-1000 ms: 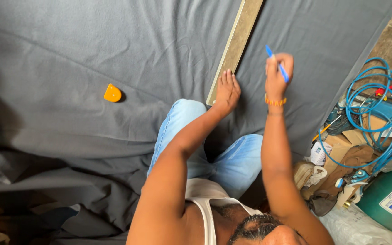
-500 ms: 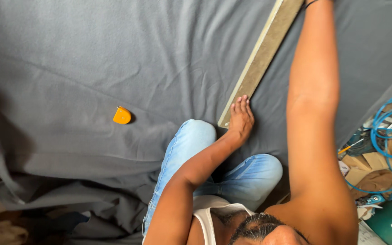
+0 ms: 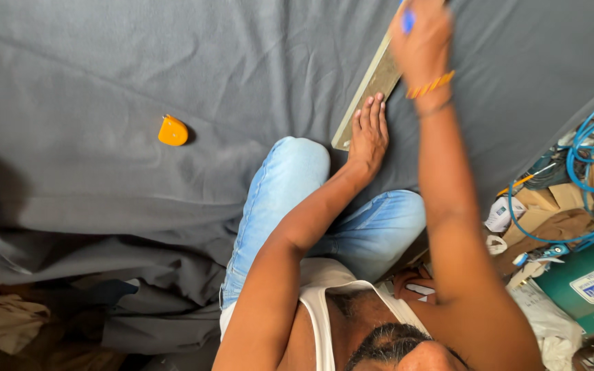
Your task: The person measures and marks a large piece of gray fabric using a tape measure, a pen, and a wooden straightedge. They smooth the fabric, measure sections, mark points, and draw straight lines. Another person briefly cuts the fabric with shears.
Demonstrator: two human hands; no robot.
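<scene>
I kneel on the grey cloth (image 3: 104,69), my knees in pale blue jeans (image 3: 290,185) nearest me. Just past them my left hand (image 3: 369,134) lies flat, fingers stretched and released, pressing the near end of the long wooden straightedge (image 3: 372,86) onto the cloth. Farther out, my right hand (image 3: 424,34) is clenched around a blue marker (image 3: 407,20), blurred, beside the straightedge's upper stretch; an orange band circles that wrist. Well apart to my left, a small orange chalk piece (image 3: 172,131) rests on the cloth. Blue cable (image 3: 586,165) coils at my right.
</scene>
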